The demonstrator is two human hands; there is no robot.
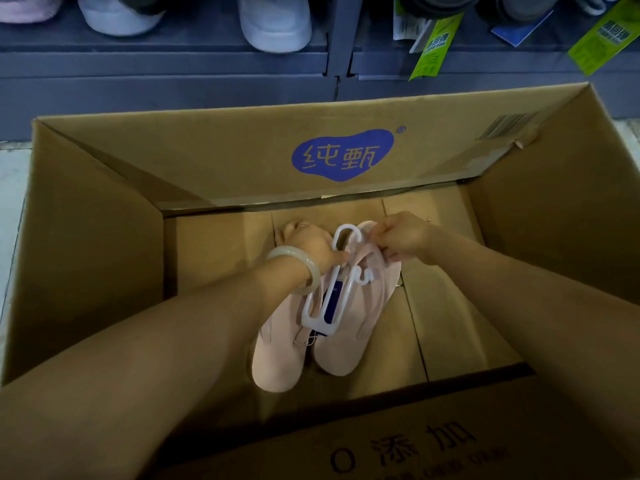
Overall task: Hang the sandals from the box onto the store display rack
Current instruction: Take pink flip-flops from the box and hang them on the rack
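Observation:
A pair of pale pink sandals (337,348) lies on the bottom of a big open cardboard box (97,244). A white plastic hanger (341,282) with a dark blue label sits on top of the pair, its hook pointing away from me. My left hand (311,247), a pale bangle on its wrist, grips the left sandal and the hanger's left side. My right hand (401,242) pinches the hanger's hook at the toe end of the right sandal. Both forearms reach down into the box.
Beyond the box runs a dark grey shelf (173,67) carrying white and pale shoes (273,22). Green and blue product tags (434,46) hang at the upper right. The box's front flap (415,445) with black print lies nearest me. Pale floor shows at the left.

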